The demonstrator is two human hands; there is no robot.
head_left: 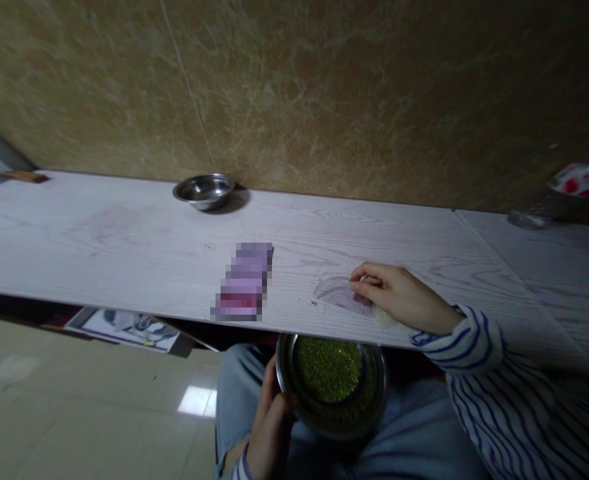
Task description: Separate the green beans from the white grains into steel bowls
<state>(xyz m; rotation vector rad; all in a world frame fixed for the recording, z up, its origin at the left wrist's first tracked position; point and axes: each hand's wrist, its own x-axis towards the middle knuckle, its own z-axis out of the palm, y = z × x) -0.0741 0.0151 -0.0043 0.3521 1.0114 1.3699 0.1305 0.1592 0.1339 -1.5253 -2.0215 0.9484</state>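
Two bare hands are busy: nearest, the left hand (pixel 274 417) grips the left rim of a deep metal bowl (pixel 382 383) of mung beans (pixel 329 368) over the lap (pixel 424 413). Beyond, on the white wood-grain table (pixel 124 247), the right hand (pixel 402 295) curls its fingers at the right end of a clear protractor (pixel 335 290); whether they pinch it, I cannot tell. Farther off are a shallow metal bowl (pixel 204 192), left, and a plastic bottle (pixel 569 190), right.

Left to right along table (pixel 139 247): bowl (pixel 204 191) at back, blurred item (pixel 244 283) nearer front edge, protractor (pixel 337 293) partly under right hand (pixel 404 297), bottle (pixel 569 190) far right by wall (pixel 324 100). And below front edge, over lap (pixel 419 433): basin (pixel 344 427), beans (pixel 329 368) inside, left hand (pixel 274 423) at left side!
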